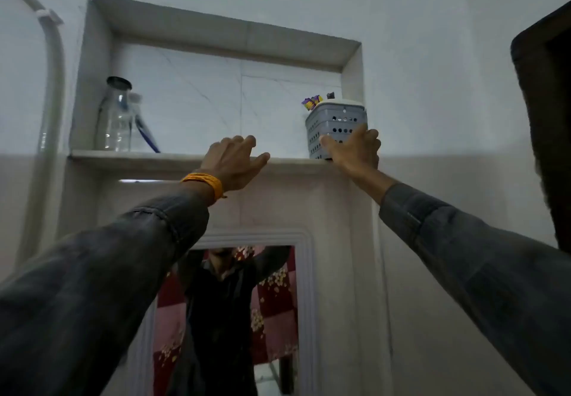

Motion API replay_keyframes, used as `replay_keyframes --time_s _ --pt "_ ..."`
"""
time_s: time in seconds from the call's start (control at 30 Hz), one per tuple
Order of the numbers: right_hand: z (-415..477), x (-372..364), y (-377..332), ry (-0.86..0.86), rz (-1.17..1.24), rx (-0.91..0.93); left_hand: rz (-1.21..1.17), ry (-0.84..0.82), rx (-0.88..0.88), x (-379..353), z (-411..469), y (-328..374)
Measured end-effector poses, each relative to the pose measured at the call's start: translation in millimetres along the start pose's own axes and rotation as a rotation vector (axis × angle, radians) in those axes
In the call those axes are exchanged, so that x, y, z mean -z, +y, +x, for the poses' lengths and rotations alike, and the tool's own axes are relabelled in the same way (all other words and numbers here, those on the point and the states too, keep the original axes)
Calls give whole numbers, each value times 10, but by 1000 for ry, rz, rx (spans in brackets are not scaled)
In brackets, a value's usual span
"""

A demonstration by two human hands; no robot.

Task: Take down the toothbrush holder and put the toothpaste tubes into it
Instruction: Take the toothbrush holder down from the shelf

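Hands are reaching overhead toward a recessed wall niche [92, 86] set above a mirror [272, 303], which is why both arms are stretching up and forward. The right hand [355, 151] is wrapping the lower part of the toothbrush holder [335, 123], thumb pressing the left face and fingers curling round the right side; that low grip is probably the highest the person can reach. The holder, a grey perforated tub with a pale rim, is standing upright at the far right of the niche ledge [123, 156], close against the side wall. Small purple and yellow items [312, 102] are poking above its rim; they are too small to identify, so whether they are brushes or tubes cannot be told. The left hand [234, 163] is holding nothing, its fingers loosely spread and draping over the ledge's front edge, likely bracing the body while the other hand takes the load. An orange band [205, 182] is circling that wrist. At the niche's left end a clear glass bottle [116, 117] is standing well apart from the holder, with something blue leaning beside it. No toothpaste tubes are showing clearly, so taking the holder down appears to be the step in hand.
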State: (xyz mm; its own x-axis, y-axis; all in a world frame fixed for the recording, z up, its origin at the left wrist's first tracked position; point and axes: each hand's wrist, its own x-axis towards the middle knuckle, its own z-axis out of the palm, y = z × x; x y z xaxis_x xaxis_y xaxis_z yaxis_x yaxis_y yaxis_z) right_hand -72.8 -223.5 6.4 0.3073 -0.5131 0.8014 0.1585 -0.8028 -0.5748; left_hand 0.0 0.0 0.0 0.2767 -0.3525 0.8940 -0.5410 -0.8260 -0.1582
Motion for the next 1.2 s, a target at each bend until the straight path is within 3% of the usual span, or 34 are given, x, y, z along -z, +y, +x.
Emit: replay_keyframes --time_s 0.17,0.33,0.57,0.73,0.83,1.0,1.1,1.2 --pt "298 -229 36 -11 -16 -82 90 -281 55 -232 313 -152" --pt "408 -374 9 61 -51 -92 153 -227 55 -307 362 -187" --pt "426 -366 -47 77 52 -202 153 -242 92 -297 333 -145" --pt "199 -187 -107 119 151 -163 135 -253 119 -245 291 -116" --pt "-135 3 -42 170 194 -113 108 -159 100 -238 77 -3" --pt "-762 231 183 116 270 -68 -231 120 90 -159 -402 399" --pt "-1348 190 603 60 286 -63 -284 109 90 -209 -921 603" --pt "-2038 43 1080 -22 299 -137 -272 -23 134 -419 -1536 662"
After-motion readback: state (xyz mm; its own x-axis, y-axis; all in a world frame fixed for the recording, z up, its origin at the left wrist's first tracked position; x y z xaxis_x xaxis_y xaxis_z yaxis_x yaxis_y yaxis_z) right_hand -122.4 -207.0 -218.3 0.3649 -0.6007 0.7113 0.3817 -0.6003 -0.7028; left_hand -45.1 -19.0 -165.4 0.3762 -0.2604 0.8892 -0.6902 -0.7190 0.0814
